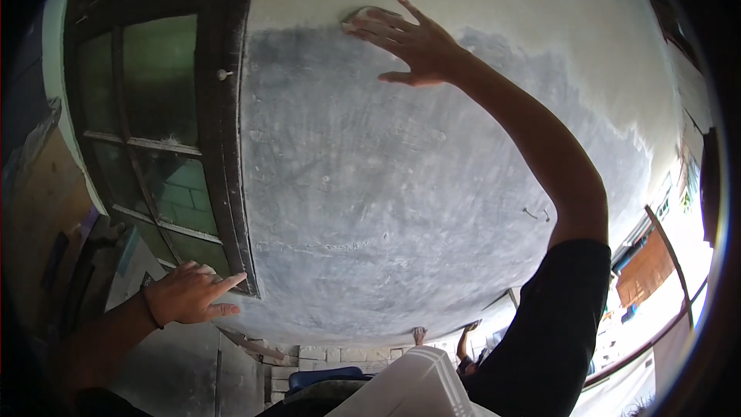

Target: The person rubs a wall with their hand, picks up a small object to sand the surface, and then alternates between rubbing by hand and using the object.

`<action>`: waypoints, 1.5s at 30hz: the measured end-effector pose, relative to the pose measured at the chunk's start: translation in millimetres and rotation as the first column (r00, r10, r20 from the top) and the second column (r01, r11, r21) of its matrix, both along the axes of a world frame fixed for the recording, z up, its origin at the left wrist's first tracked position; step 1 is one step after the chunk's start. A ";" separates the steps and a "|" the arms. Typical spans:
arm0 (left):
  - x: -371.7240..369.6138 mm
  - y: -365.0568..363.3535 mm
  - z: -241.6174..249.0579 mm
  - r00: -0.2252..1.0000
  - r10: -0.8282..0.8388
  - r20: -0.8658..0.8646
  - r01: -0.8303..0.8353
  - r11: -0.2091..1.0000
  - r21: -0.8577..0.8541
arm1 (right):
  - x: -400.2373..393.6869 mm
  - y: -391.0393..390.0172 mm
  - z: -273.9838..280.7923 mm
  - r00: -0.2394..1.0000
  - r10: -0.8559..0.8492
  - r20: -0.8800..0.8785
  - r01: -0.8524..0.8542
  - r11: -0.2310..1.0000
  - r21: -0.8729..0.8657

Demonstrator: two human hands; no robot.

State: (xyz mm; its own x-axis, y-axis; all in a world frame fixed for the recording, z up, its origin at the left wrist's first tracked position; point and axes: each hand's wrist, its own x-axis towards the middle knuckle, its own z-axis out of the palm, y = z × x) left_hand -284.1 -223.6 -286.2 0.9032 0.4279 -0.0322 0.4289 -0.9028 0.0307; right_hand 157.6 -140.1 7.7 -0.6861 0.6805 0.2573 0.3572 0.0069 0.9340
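Observation:
High on the wall, my right hand (405,38) lies with its fingers stretched to the left, pressing a thin, dusty piece of what looks like sandpaper (356,15) against the surface. Most of that piece is hidden under the fingers; the thumb stands apart. The wall (370,154) is smooth grey below and pale cream above, and my right hand is at the border between the two. My left hand (189,293), dusty at the fingers, is at the lower corner of the dark window frame (231,131). Its index finger points to that corner, thumb apart, other fingers curled, nothing visible in it.
A window with several panes (166,108) fills the left. Two small hooks (536,215) stick out of the wall at right. Below, another person's hand (419,335) touches the wall's lower part. A blue chair-like object (328,377) stands near pale blocks (340,354).

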 end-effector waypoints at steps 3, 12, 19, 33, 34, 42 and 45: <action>-1.3 4.2 -9.6 1.000 0.015 -0.002 -0.015 1.000 -0.005 | -3.5 -0.4 4.9 0.998 0.049 0.029 -0.048 0.998 -0.038; 10.4 7.4 -10.1 0.997 -0.009 -0.070 0.001 0.993 -0.117 | -59.9 49.5 -18.6 0.987 0.154 -0.039 -0.159 0.971 -0.179; 3.5 5.3 -18.3 0.999 -0.043 -0.023 0.040 0.992 -0.117 | -135.2 93.8 -43.6 0.986 0.167 -0.025 -0.168 0.983 -0.073; -8.3 10.8 -14.7 0.994 -0.028 0.110 0.033 0.998 -0.045 | -44.3 33.5 -18.4 0.995 0.088 -0.048 -0.091 0.993 -0.072; -8.3 10.7 -13.3 0.995 -0.019 0.101 0.022 0.999 -0.025 | -35.2 25.3 -14.5 0.996 0.079 -0.051 -0.083 0.994 -0.073; -2.9 14.2 -17.0 0.995 -0.008 0.097 0.012 0.999 -0.044 | -0.7 2.7 11.0 0.998 0.062 -0.005 -0.062 0.998 -0.006; 1.4 18.0 -18.2 0.998 0.006 0.064 -0.001 0.997 -0.075 | -7.2 11.5 11.4 0.997 0.081 0.007 -0.081 0.996 -0.031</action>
State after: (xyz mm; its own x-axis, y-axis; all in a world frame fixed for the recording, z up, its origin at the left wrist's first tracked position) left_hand -282.7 -205.6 -304.4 0.9031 0.4294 -0.0065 0.4268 -0.8956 0.1252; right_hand 150.4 -128.5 19.0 -0.7411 0.6301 0.2318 0.3469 0.0638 0.9357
